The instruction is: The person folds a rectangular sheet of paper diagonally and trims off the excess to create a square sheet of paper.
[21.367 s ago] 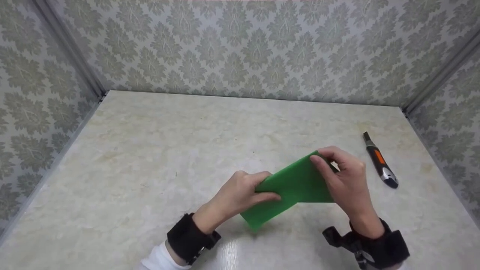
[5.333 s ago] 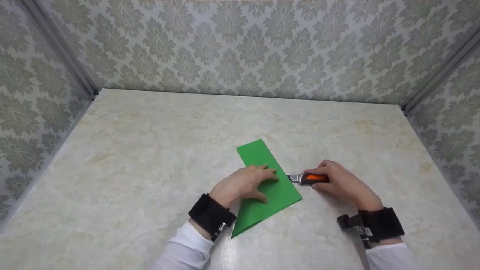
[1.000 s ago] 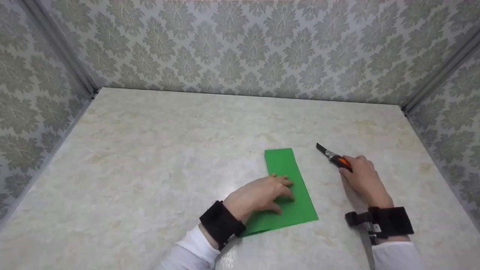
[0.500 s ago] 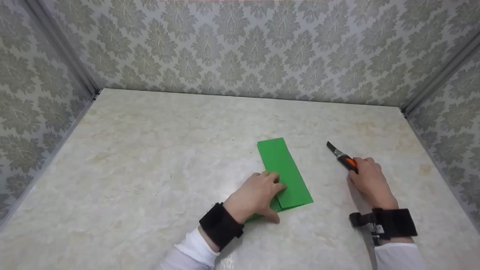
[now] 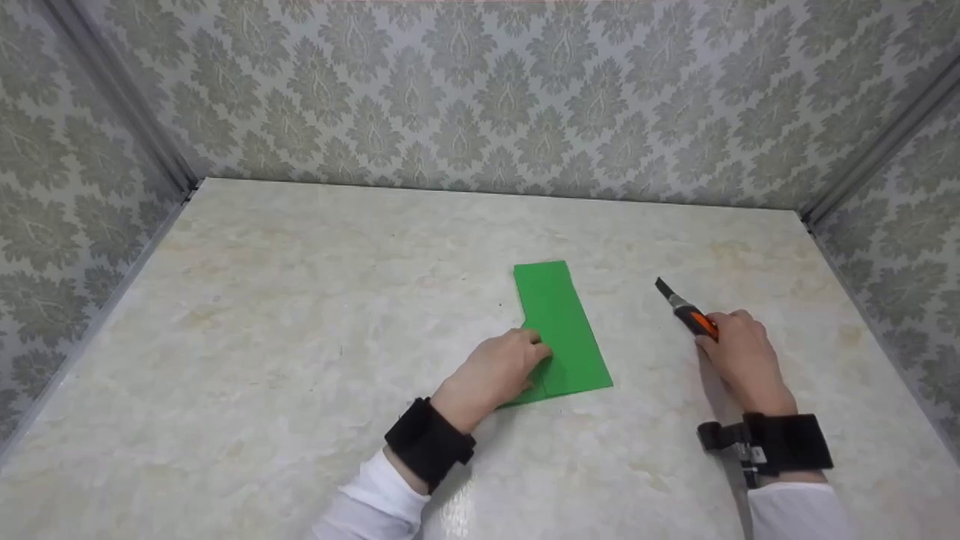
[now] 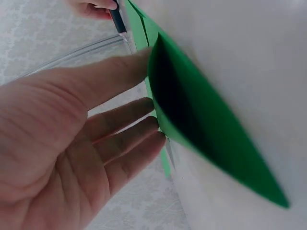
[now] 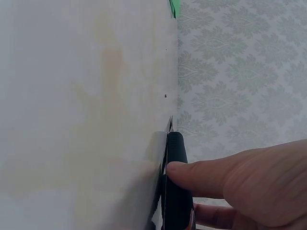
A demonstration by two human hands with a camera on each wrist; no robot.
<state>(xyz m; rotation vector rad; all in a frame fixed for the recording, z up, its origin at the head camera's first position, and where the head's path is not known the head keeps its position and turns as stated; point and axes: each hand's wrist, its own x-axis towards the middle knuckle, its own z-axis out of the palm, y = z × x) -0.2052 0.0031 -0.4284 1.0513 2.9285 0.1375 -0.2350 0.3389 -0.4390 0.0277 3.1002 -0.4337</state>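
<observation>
A folded strip of green paper [image 5: 559,322] lies on the table in the head view. My left hand [image 5: 495,371] is on its near left part, fingertips touching the upper layer. In the left wrist view, the fingers [image 6: 127,115] and thumb rest against the green paper [image 6: 216,139], whose layers bulge apart like a pocket. To the right, my right hand [image 5: 742,356] holds a utility knife [image 5: 690,315] by its black and orange handle, blade pointing away to the left. In the right wrist view, the thumb lies along the knife [image 7: 177,191]. The blade is apart from the paper.
The pale marbled table [image 5: 300,300] is bordered by patterned wall panels [image 5: 480,97] at the back and both sides. A black camera strap [image 5: 431,442] is round the left wrist, another strap [image 5: 787,442] round the right.
The green paper has moved a little away and left, with the left hand shifting on it. The right hand, holding the utility knife, has moved slightly right, then stayed nearly still.
</observation>
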